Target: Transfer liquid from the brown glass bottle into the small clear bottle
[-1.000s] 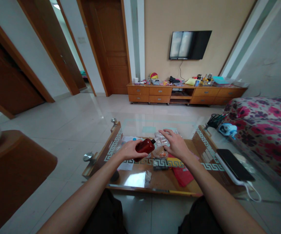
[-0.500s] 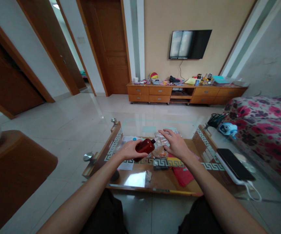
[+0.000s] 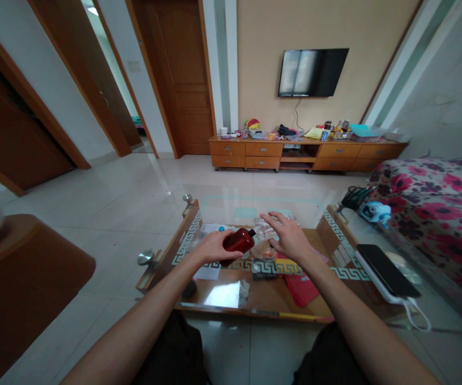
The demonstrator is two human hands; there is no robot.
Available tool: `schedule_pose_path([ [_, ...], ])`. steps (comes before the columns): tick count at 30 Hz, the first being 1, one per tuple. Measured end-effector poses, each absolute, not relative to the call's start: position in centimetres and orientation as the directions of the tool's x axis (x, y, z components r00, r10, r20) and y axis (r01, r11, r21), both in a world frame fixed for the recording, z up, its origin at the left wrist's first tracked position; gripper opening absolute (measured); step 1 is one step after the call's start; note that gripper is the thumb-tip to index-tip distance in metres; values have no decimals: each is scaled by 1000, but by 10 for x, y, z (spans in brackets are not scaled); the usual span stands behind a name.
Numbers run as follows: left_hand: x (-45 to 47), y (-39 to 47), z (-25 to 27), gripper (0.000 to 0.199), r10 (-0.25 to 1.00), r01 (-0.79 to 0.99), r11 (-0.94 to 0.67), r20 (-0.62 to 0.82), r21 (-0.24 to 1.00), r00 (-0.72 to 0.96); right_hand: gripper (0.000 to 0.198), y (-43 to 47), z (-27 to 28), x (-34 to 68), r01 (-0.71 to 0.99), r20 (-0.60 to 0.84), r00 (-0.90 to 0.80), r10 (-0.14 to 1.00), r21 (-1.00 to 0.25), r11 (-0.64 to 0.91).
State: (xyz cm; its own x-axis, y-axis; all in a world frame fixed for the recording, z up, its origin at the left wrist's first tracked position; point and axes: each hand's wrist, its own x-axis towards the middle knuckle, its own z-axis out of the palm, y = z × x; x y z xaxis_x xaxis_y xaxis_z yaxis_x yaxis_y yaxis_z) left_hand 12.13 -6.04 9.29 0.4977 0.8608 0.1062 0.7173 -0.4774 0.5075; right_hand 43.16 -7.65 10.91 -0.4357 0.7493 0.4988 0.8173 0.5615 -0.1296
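Observation:
A dark reddish-brown bottle [image 3: 238,242] is wrapped in the fingers of my left hand [image 3: 215,247]. It is tilted, with its black neck or cap [image 3: 252,233] pointing up and to the right. My right hand [image 3: 291,238] hovers to the right of the bottle, apart from it, with fingers spread and nothing visible in them. Both hands are above the glass coffee table [image 3: 223,206]. Through its top I see clear plastic packaging [image 3: 264,230] and a bag with orange bits [image 3: 265,250] between the hands. The bottle's underside is partly hidden by my left hand.
A black phone [image 3: 387,270] with a white cable [image 3: 417,318] lies at the table's right side. Behind it are a blue toy-like object [image 3: 375,212] and a black pen holder [image 3: 353,198]. Red cloth [image 3: 300,289] shows beneath the glass. A flower-patterned sofa [image 3: 435,195] stands to the right.

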Motion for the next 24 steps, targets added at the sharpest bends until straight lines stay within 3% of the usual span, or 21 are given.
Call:
schedule_pose_path([
  [24,122,-61,92,72,858,724,-491,126,483,498,90,-76,109,431,819,501,-435,748,-125,560],
])
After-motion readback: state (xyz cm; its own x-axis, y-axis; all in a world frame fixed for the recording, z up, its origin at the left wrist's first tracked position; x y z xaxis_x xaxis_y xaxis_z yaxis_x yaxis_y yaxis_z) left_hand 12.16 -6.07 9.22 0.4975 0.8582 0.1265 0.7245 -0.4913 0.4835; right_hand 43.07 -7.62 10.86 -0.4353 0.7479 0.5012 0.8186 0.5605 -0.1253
